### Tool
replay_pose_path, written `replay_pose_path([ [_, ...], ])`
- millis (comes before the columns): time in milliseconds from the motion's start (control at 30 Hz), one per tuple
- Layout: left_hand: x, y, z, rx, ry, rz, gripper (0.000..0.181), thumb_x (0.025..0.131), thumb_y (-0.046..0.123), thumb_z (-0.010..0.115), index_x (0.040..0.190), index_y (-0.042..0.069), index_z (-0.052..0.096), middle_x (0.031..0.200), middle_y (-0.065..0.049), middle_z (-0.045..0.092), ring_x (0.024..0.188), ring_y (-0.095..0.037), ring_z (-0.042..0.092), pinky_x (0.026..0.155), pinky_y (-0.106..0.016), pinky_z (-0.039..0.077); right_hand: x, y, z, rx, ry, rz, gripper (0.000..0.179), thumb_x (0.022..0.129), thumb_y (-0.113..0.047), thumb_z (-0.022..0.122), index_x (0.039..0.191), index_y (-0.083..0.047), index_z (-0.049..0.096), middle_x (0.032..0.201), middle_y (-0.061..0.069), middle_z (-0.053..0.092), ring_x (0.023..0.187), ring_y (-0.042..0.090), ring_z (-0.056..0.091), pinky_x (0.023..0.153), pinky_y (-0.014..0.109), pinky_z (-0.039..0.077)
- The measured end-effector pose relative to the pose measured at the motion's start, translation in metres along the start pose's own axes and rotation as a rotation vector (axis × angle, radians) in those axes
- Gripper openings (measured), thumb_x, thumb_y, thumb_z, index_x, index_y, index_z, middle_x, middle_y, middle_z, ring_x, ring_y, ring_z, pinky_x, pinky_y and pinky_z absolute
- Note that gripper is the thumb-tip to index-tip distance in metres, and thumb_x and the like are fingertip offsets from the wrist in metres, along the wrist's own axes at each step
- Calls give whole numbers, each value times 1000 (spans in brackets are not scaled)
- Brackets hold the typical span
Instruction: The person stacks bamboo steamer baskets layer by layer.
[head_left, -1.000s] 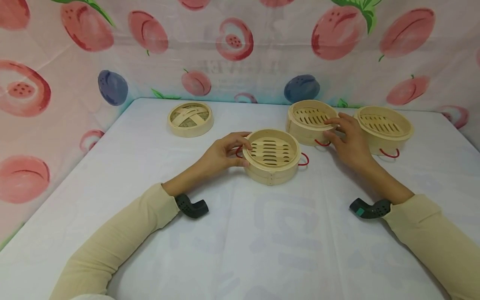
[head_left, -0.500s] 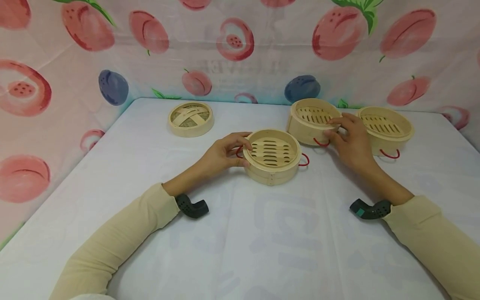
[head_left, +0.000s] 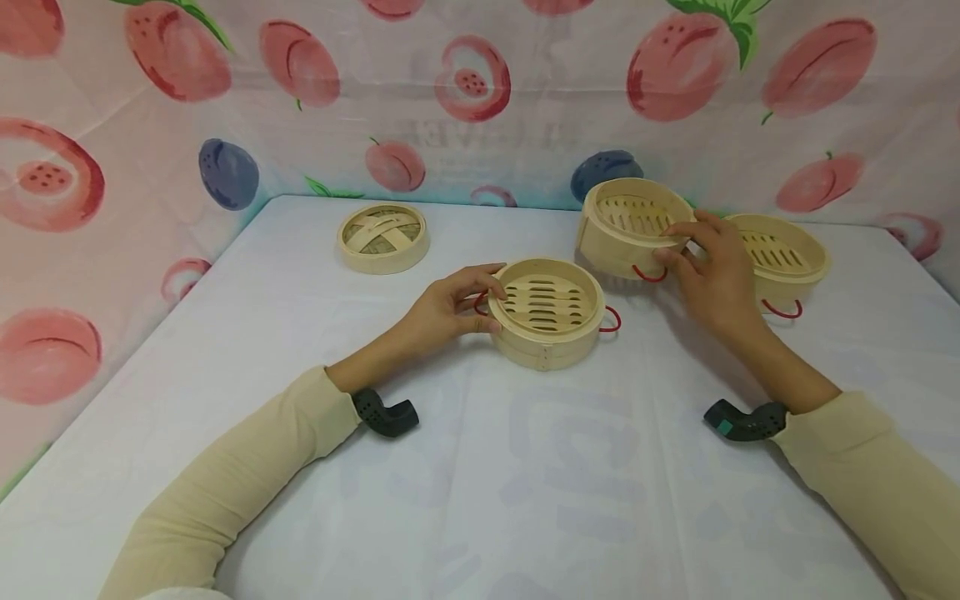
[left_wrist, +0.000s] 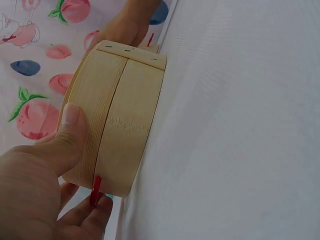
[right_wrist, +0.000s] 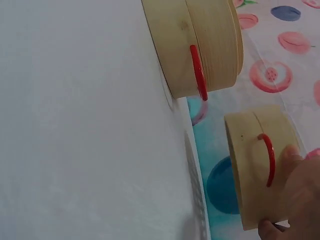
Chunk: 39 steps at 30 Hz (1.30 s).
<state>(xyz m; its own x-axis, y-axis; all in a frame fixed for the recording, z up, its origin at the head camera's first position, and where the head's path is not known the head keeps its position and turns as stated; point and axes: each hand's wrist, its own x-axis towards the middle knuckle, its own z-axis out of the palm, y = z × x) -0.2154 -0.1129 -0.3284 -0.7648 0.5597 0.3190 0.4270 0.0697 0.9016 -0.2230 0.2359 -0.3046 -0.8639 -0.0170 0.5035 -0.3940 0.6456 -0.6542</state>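
From where I stood, the person's left hand (head_left: 453, 304) gripped the near basket (head_left: 546, 340), a round bamboo steamer tier that sat flat on the white table (head_left: 480, 483), about midway between the side edges and closer to the far edge than to the near one; its thumb pressed the outer wall and a finger bent over the rim, the bamboo held between them, while other fingers lay by the red loop handle (left_wrist: 95, 191); the right hand (head_left: 716, 267) pinched the lifted basket (head_left: 626, 243) at its right side, thumb outside and a fingertip over the rim, the gap filled by little more than the bamboo wall; that basket hung just above the table by the far edge, a little tilted, its shadow beneath it, near the other tier but not touching it.

The third basket (head_left: 791, 283) stood toward the far right corner, partly hidden by the right hand; the lid (head_left: 382, 237), crossed with flat strips, lay toward the far left corner, apart from both hands.

I judged the step in hand to be picking up one tier while the other was steadied; the next move seemed to call for levelling the lifted basket and holding its rim firmly; if it was to come over the near basket, its underside would have to clear that rim, with the left hand steady.
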Motion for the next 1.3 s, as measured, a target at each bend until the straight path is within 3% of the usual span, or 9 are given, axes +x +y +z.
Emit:
replay_pose_path([
  [233, 1, 0, 1, 18, 20, -9, 34, 77, -7, 75, 108, -1, 60, 144, -10, 42, 130, -15, 42, 102, -34, 41, 1, -10, -5, 24, 9, -21, 26, 88, -7, 69, 112, 3, 63, 139, 17, 39, 123, 28, 44, 93, 23, 45],
  [533, 2, -1, 1, 41, 21, -6, 34, 78, -4, 75, 108, 1, 61, 144, -8, 43, 129, -14, 43, 100, -33, 43, 3, -19, -8, -17, 3, -55, 25, 87, -8, 71, 109, 0, 64, 137, 14, 43, 128, 20, 38, 88, 15, 45],
  [900, 1, 0, 0, 26, 30, -15, 34, 77, -5, 75, 109, -1, 61, 144, -9, 43, 131, -16, 41, 101, -34, 41, 5, -27, -14, -14, -57, 4, 29, 89, -16, 69, 114, -3, 64, 141, 6, 41, 130, 20, 37, 93, 25, 45],
  [1100, 1, 1, 0, 20, 22, 1, 34, 77, -5, 75, 109, -2, 61, 144, -10, 42, 132, -17, 40, 101, -37, 42, 4, -31, -12, -22, -76, -36, 27, 88, -16, 71, 110, -2, 66, 139, 6, 45, 130, 17, 38, 90, 20, 46],
  [1300, 1, 0, 1, 21, 20, -5, 36, 76, -5, 76, 108, -1, 61, 144, -8, 43, 130, -14, 42, 100, -35, 42, 1, -35, -9, 40, -116, -57, 28, 86, -11, 72, 111, 1, 65, 141, 9, 41, 124, 27, 44, 91, 25, 46],
])
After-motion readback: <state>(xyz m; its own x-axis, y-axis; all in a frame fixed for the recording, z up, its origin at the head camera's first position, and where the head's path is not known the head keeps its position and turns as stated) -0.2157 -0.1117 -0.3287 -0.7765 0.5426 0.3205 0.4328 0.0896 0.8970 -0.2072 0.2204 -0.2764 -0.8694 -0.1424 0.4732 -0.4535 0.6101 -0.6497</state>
